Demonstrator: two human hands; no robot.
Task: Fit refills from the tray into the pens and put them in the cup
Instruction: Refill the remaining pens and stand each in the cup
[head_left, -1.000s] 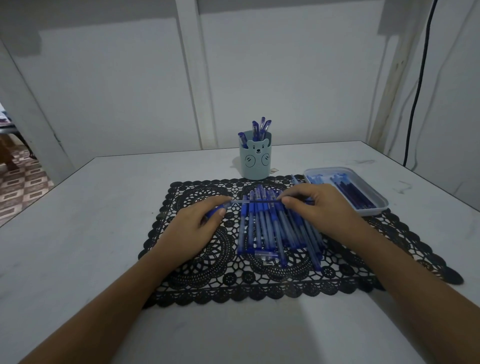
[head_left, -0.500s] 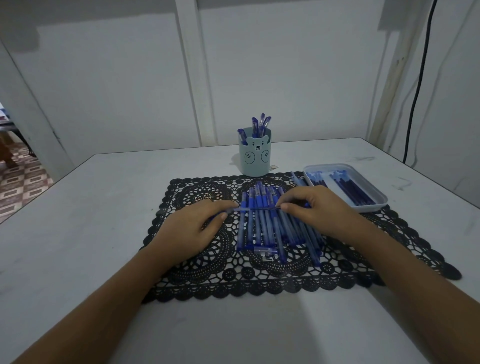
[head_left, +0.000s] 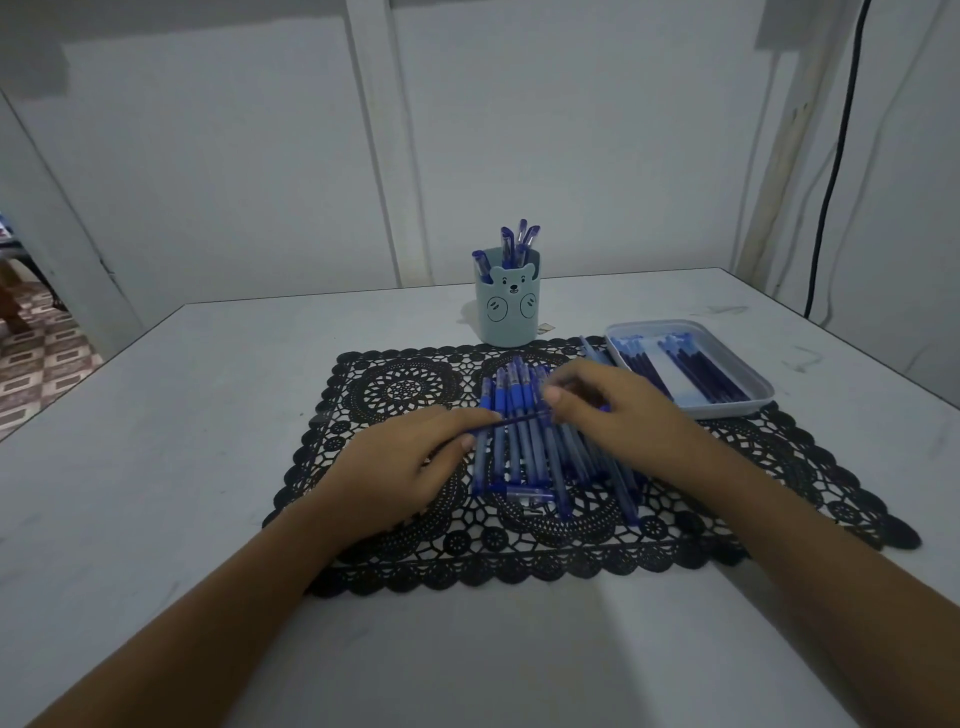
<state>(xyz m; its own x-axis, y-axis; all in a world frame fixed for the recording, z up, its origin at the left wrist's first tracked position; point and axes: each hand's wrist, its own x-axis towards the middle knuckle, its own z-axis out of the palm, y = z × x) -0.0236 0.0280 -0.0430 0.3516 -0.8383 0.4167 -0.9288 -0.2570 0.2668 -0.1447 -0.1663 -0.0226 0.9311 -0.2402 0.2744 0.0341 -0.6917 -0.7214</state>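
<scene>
Over the black lace mat a pen is held level, pinched between the thumb and curled fingers of the left hand, with most of its barrel hidden inside that grip. A thin dark refill is seen sticking out of it towards the right hand, whose thumb and fingertips are closed on the far end. It's a straight, in-line hold, judged to be for pushing the refill home without bending it. The work is kept right above the pile of pens, so the next one is within reach. More refills are laid in the tray at the right, and finished pens are stood in the cup behind. A bear face is printed on the cup; no words can be read anywhere, and any print on the pens is too small to tell
</scene>
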